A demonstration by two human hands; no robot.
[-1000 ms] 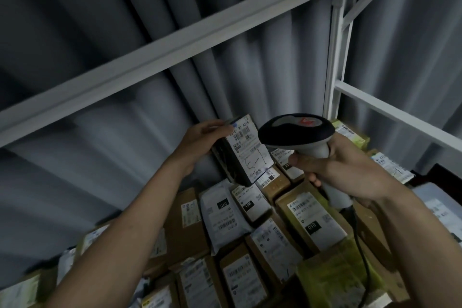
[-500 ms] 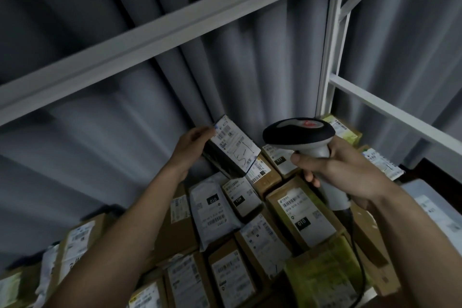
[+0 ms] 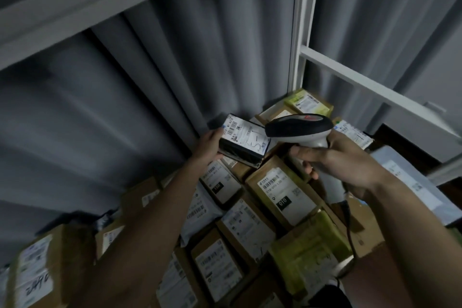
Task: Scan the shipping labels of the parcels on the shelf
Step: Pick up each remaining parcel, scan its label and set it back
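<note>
Head view, dim light, some motion blur at the edges.

Left hand (image 3: 209, 144): its grip is on a small black parcel (image 3: 241, 151), fingers wrapped round the left end. I see the thumb side only; the fingers behind the parcel are hidden. The parcel is held tilted above the pile, white label (image 3: 243, 136) facing up toward me. Barcode and handwritten marks show on the label; I cannot read the print.

Right hand (image 3: 342, 162): its grip is closed round the handle of the scanner (image 3: 298, 127). The scanner's dark head sits just right of the black parcel and overlaps the label's right edge. I cannot tell whether the trigger is pressed; that finger is partly hidden under the head. The cable (image 3: 350, 237) drops from the handle and runs out of view at the bottom.

The shelf below carries a pile of parcels, mostly brown boxes with white labels. One box (image 3: 282, 195) just under the scanner shows "010" on a black patch. A yellow-green wrapped parcel (image 3: 310, 255) lies nearer me, its label blurred. Both forearms cover several parcels. Boxes at the bottom left are smeared and cut off by the frame edge.

White shelf frame (image 3: 298, 40) stands at the right; grey curtain (image 3: 150, 82) behind.
</note>
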